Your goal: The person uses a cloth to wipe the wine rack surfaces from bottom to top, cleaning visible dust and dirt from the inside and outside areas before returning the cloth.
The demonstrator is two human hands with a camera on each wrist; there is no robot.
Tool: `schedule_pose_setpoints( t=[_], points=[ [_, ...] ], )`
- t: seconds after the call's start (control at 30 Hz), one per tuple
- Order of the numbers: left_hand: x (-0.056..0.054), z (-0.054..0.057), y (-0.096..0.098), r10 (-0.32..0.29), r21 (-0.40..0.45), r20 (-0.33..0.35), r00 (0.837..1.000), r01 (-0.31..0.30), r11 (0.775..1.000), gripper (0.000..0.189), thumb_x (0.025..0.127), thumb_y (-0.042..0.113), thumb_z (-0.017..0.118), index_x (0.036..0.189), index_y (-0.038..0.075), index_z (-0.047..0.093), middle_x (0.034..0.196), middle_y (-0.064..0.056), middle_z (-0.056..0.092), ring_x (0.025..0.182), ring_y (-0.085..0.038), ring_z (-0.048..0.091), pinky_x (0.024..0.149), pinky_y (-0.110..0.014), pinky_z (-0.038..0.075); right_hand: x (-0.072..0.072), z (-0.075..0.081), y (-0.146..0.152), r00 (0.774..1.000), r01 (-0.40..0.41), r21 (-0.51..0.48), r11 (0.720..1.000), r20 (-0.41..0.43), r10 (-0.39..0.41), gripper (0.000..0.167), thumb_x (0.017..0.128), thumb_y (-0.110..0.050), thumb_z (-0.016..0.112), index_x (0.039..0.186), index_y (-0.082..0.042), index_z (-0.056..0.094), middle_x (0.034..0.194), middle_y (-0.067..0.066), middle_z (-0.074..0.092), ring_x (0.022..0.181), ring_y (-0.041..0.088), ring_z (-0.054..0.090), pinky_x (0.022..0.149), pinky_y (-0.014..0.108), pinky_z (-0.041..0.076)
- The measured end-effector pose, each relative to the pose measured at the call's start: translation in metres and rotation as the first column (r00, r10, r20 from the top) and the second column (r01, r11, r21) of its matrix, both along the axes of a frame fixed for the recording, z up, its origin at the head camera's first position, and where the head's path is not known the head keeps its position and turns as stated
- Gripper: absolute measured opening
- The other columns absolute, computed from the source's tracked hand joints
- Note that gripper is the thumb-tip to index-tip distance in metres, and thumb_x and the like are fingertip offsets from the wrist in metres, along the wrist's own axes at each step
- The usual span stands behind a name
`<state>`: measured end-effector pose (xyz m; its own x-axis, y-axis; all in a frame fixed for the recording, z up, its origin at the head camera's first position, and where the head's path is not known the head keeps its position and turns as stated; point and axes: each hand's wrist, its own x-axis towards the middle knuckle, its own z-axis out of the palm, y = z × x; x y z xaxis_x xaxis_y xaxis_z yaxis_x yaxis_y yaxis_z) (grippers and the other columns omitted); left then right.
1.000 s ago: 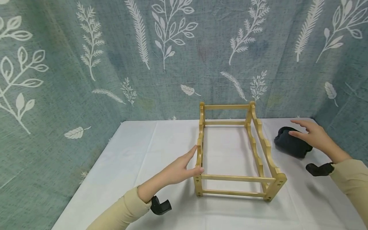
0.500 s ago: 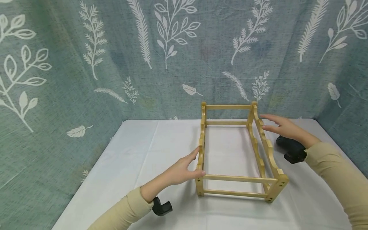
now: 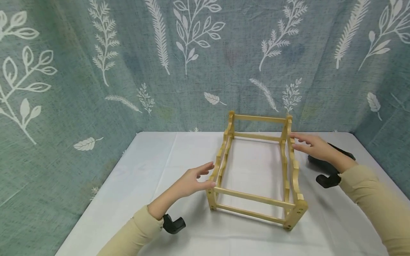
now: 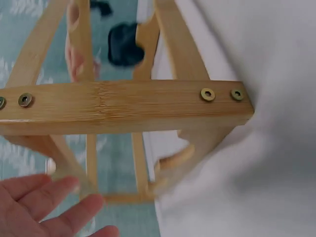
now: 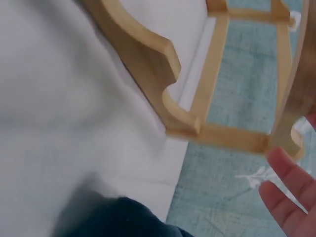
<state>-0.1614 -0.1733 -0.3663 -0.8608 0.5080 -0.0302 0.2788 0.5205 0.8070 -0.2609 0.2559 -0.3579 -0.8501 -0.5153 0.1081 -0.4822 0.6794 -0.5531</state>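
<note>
A light wooden rack [image 3: 250, 196] with scalloped side rails stands on the white cloth, slightly turned. My left hand [image 3: 189, 182] is at its near left corner, fingers loosely extended and thumb by the end of the rail. In the left wrist view those fingers [image 4: 66, 207] lie beside the rack's bolted end post [image 4: 148, 106]. At the far part of the right rail, my right hand [image 3: 315, 146] touches the outer side with extended fingertips. The right wrist view shows its fingers [image 5: 291, 182] against the scalloped rail [image 5: 291, 113].
A dark navy, soft-looking bundle [image 3: 320, 163] lies right of the rack, partly hidden by the right hand and wrist. The white-covered table [image 3: 153, 167] extends left of the rack. A blue-green leaf-print curtain [image 3: 179, 92] stands behind and at both sides.
My right hand has moved left from above the dark bundle to the rack's right rail. The rack has turned, its far end shifting right and near end left. My left hand moved slightly left.
</note>
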Motion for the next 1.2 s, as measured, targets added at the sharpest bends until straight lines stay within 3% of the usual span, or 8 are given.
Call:
schedule_pose_setpoints(
  t=[0.17, 0.33, 0.57, 0.7, 0.83, 0.97, 1.07, 1.2],
  points=[
    [-0.013, -0.003, -0.029, 0.100, 0.031, 0.022, 0.995, -0.101, 0.994, 0.058, 0.088, 0.036, 0.061, 0.136, 0.009, 0.045, 0.136, -0.011, 0.048, 0.122, -0.032, 0.046, 0.100, -0.051, 0.035, 0.017, -0.012, -0.005, 0.994, 0.002, -0.020, 1.000, -0.112, -0.004, 0.046, 0.096, -0.023, 0.048, 0.135, -0.001, 0.042, 0.138, 0.027, 0.037, 0.116, 0.046, 0.041, 0.091, 0.061, 0.032],
    [-0.031, -0.003, -0.051, 0.237, 0.048, 0.056, 0.970, -0.240, 0.970, 0.052, 0.088, 0.043, 0.058, 0.127, 0.009, 0.055, 0.124, -0.010, 0.058, 0.118, -0.029, 0.050, 0.098, -0.049, 0.039, 0.037, -0.023, -0.015, 0.980, 0.035, -0.044, 0.998, -0.194, -0.042, 0.046, 0.093, -0.023, 0.054, 0.134, -0.002, 0.044, 0.138, 0.028, 0.037, 0.111, 0.043, 0.045, 0.089, 0.061, 0.030],
    [-0.065, 0.003, -0.068, 0.456, 0.026, 0.018, 0.890, -0.457, 0.889, 0.052, 0.082, 0.057, 0.057, 0.105, 0.013, 0.070, 0.114, -0.008, 0.063, 0.112, -0.027, 0.053, 0.097, -0.050, 0.037, 0.068, -0.027, -0.035, 0.970, 0.081, -0.006, 0.997, -0.230, -0.080, 0.057, 0.089, -0.030, 0.061, 0.136, -0.003, 0.041, 0.140, 0.025, 0.034, 0.112, 0.043, 0.044, 0.083, 0.060, 0.038],
    [-0.087, 0.005, -0.075, 0.531, -0.015, 0.032, 0.847, -0.531, 0.847, 0.067, 0.077, 0.069, 0.053, 0.109, 0.011, 0.068, 0.122, -0.012, 0.058, 0.112, -0.030, 0.052, 0.098, -0.053, 0.035, 0.079, -0.030, -0.049, 0.922, 0.068, 0.033, 0.997, -0.383, -0.050, 0.060, 0.082, -0.027, 0.069, 0.132, -0.004, 0.045, 0.133, 0.019, 0.043, 0.108, 0.039, 0.050, 0.074, 0.044, 0.048],
    [-0.105, 0.007, -0.078, 0.563, -0.061, 0.075, 0.823, -0.560, 0.826, 0.079, 0.072, 0.075, 0.050, 0.117, 0.010, 0.064, 0.131, -0.013, 0.051, 0.116, -0.032, 0.050, 0.101, -0.055, 0.031, 0.084, -0.032, -0.059, 0.880, 0.041, 0.036, 0.998, -0.474, -0.019, 0.063, 0.077, -0.023, 0.074, 0.130, -0.003, 0.047, 0.127, 0.018, 0.046, 0.097, 0.032, 0.057, 0.056, 0.027, 0.047],
    [-0.114, 0.011, -0.081, 0.554, -0.114, 0.082, 0.828, -0.545, 0.831, 0.081, 0.073, 0.075, 0.048, 0.119, 0.010, 0.062, 0.135, -0.013, 0.048, 0.120, -0.034, 0.046, 0.101, -0.055, 0.030, 0.088, -0.030, -0.065, 0.879, 0.051, 0.063, 0.997, -0.477, -0.015, 0.064, 0.077, -0.026, 0.074, 0.131, -0.004, 0.047, 0.128, 0.020, 0.047, 0.085, 0.027, 0.061, 0.055, 0.026, 0.047],
    [-0.113, 0.016, -0.081, 0.504, -0.149, 0.018, 0.864, -0.496, 0.855, 0.080, 0.079, 0.071, 0.045, 0.129, 0.009, 0.054, 0.137, -0.015, 0.044, 0.124, -0.035, 0.041, 0.100, -0.054, 0.033, 0.091, -0.020, -0.063, 0.896, 0.058, 0.107, 0.993, -0.444, -0.005, 0.062, 0.080, -0.030, 0.070, 0.132, -0.007, 0.047, 0.129, 0.018, 0.046, 0.083, 0.025, 0.060, 0.054, 0.026, 0.045],
    [-0.087, 0.032, -0.072, 0.426, -0.171, -0.057, 0.903, -0.429, 0.887, 0.078, 0.087, 0.062, 0.042, 0.144, 0.010, 0.029, 0.146, -0.016, 0.030, 0.130, -0.039, 0.032, 0.100, -0.055, 0.033, 0.086, -0.002, -0.042, 0.841, 0.074, 0.065, 0.995, -0.540, -0.027, 0.055, 0.081, -0.028, 0.069, 0.128, -0.005, 0.051, 0.125, 0.020, 0.049, 0.091, 0.032, 0.057, 0.057, 0.034, 0.045]
  ],
)
